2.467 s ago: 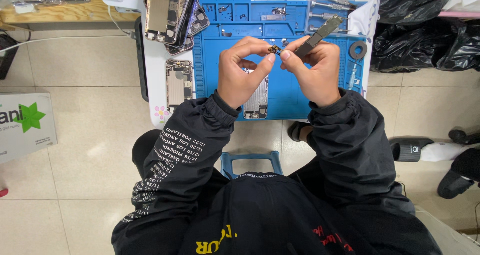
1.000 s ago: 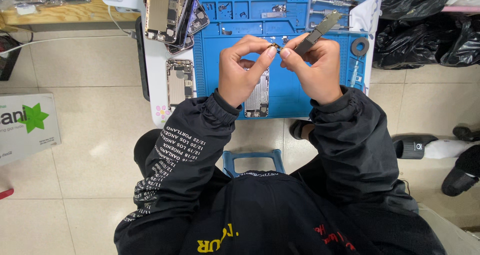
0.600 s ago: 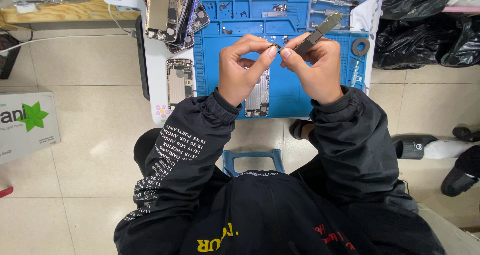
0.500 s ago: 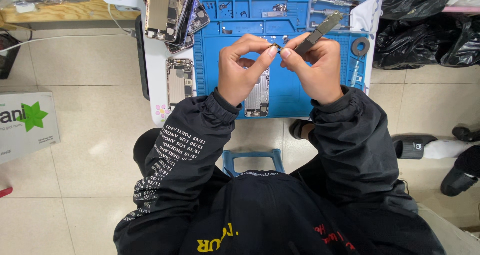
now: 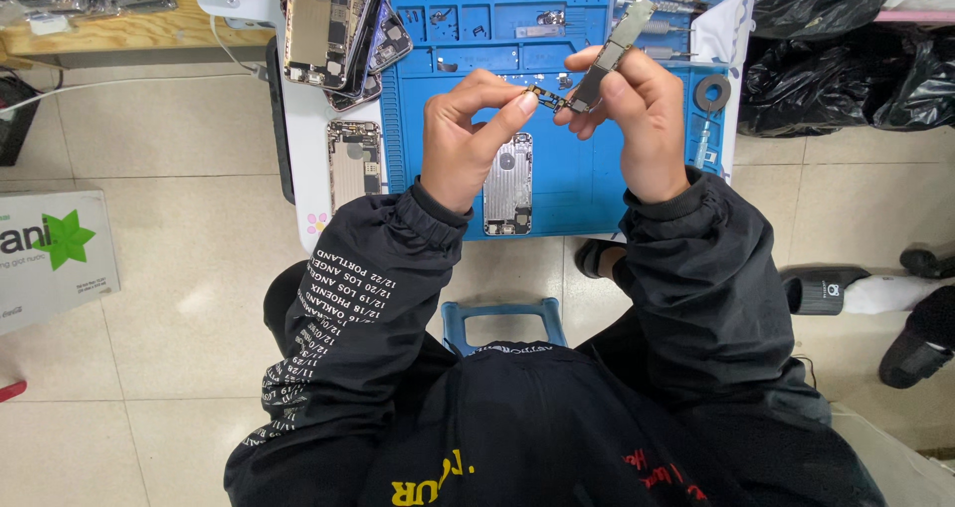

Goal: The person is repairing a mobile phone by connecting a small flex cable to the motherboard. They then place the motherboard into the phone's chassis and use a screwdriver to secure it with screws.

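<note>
Right hand [image 5: 637,119] grips a slim logic board [image 5: 609,54], thumb & fingers closed round its lower end, board tilted up toward the desk's far edge. Left hand [image 5: 468,139] is closed too, thumb and forefinger pinching a small flex part [image 5: 545,96] that meets the board's lower end; can't tell if it's attached. Both hands held above the blue mat [image 5: 567,184], near its middle. On the mat under the hands lies a phone shell [image 5: 507,184], near the front edge. Another shell [image 5: 354,164] lies on the white desk [image 5: 303,199] just left of the mat. A stack of phone parts [image 5: 333,24] sits at the far-left corner; a tape roll [image 5: 712,93] at the mat's right edge.
</note>
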